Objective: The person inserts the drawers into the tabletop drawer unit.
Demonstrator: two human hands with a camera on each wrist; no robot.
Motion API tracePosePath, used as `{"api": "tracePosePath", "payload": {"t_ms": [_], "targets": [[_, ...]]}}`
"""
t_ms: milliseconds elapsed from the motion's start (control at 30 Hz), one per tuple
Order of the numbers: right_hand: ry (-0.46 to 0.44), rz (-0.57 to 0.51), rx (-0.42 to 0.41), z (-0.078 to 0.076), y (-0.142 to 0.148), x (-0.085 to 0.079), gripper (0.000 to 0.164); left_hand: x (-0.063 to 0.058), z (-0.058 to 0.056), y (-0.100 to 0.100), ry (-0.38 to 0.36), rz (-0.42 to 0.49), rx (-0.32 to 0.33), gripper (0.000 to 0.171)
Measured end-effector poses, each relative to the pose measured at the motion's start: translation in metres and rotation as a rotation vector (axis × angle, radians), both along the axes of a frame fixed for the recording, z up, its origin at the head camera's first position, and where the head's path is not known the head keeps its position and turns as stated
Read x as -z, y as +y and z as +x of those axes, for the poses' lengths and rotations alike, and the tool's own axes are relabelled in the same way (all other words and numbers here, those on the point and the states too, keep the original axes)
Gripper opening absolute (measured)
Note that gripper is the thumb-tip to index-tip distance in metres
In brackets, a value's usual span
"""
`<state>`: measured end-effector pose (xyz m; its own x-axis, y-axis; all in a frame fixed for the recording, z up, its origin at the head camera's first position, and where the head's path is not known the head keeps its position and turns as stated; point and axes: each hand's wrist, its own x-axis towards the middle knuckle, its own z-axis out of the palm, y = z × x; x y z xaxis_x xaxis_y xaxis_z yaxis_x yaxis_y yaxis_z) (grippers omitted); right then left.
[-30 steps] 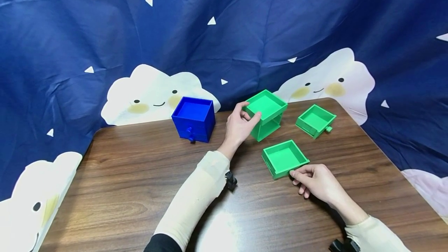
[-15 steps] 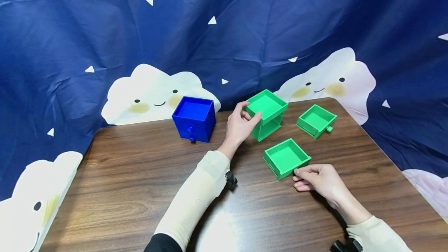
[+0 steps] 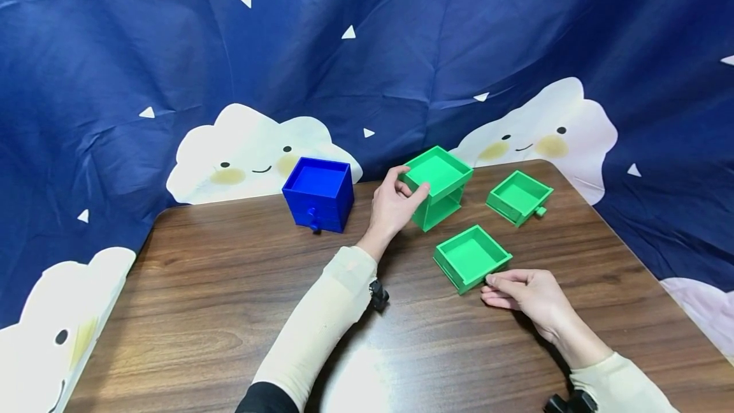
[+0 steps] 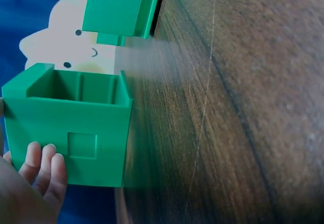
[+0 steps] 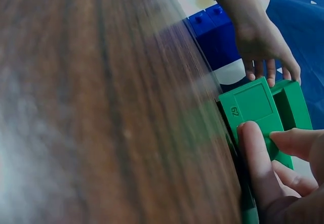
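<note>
A green drawer cabinet [image 3: 438, 174] with a shallow tray top and a hollow space below stands at the back of the table. My left hand [image 3: 392, 206] grips its left side near the top; in the left wrist view several fingertips [image 4: 56, 176] lie against its side wall. In front of the cabinet is a green drawer [image 3: 470, 257], its inside bare. The thumb and fingers of my right hand [image 3: 533, 298] pinch this drawer at its front, where the right wrist view shows a thumb and a finger around the knob.
A second green drawer [image 3: 518, 196] with a round knob lies at the back right of the wooden table [image 3: 229, 311]. To the left stands a blue cabinet [image 3: 318, 196] with drawers in it. A dark blue cloth [image 3: 401, 50] hangs behind the table edge.
The front green drawer has shifted slightly right and away from me, turning a little, with my right hand following it. My left hand and the green cabinet stay in place.
</note>
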<state>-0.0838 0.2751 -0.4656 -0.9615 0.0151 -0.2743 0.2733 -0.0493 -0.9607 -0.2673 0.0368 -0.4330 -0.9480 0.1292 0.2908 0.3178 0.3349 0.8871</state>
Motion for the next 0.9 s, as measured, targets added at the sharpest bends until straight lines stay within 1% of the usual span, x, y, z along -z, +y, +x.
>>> {"api": "tracePosePath", "payload": {"t_ms": [100, 367, 533, 633, 800, 900], "targets": [[0.007, -0.010, -0.001, -0.002, 0.001, 0.000, 0.017, 0.001, 0.000, 0.000, 0.002, -0.002, 0.001, 0.054], [0.023, 0.001, -0.001, -0.012, 0.004, -0.004, 0.023, 0.000, 0.000, -0.001, -0.008, 0.000, 0.009, 0.054], [0.035, -0.015, 0.002, -0.019, 0.008, -0.005, 0.021, -0.001, 0.001, -0.001, -0.010, -0.009, 0.011, 0.054], [0.038, -0.016, -0.010, -0.023, 0.011, -0.005, 0.021, -0.002, 0.001, -0.001, -0.013, -0.008, 0.015, 0.054], [0.035, 0.016, -0.026, -0.031, 0.013, -0.006, 0.031, -0.002, 0.002, -0.001, -0.019, 0.007, 0.019, 0.054], [0.036, 0.040, -0.033, -0.036, 0.014, -0.005, 0.035, -0.001, 0.001, 0.000, -0.024, 0.013, 0.015, 0.054]]}}
